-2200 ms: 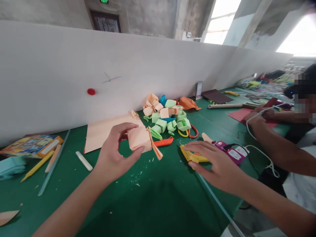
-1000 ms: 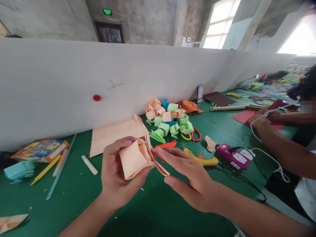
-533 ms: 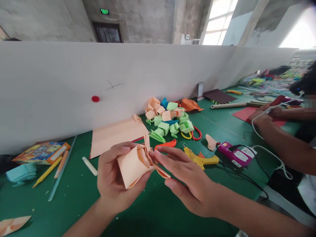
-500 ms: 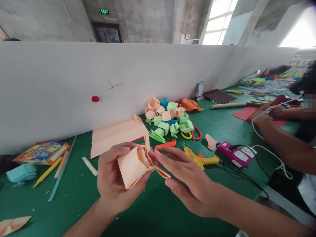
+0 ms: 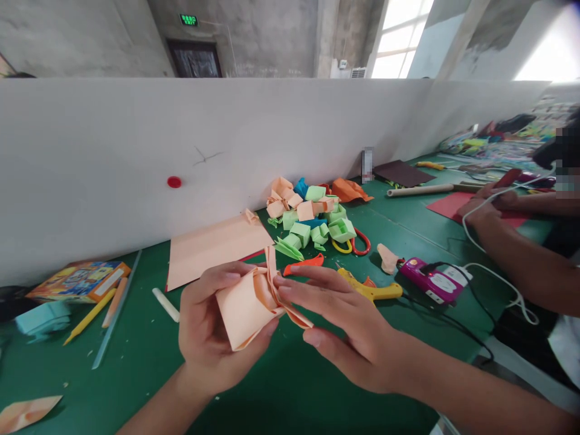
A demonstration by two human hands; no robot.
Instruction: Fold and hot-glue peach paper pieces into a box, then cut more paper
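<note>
My left hand [image 5: 206,338] holds a folded peach paper piece [image 5: 244,305] above the green table [image 5: 290,399], thumb on top and fingers curled under it. My right hand [image 5: 339,326] touches the piece's right side, pinching a narrow folded strip [image 5: 290,314] that sticks out of it. A yellow glue gun [image 5: 369,290] lies on the table just right of my right hand. A flat peach sheet [image 5: 212,244] lies behind my hands.
A heap of folded green, peach and blue paper pieces [image 5: 312,214] sits by the white partition [image 5: 136,157], with scissors [image 5: 351,244] beside it. A purple device [image 5: 430,281] with cables lies right. Another person's arms [image 5: 512,241] work at the right. Pencils [image 5: 90,314] and a box [image 5: 79,281] lie left.
My right hand left the glue gun on the table and came to the paper piece in my left hand. Both hands drew nearer to me; in the last half second little moved.
</note>
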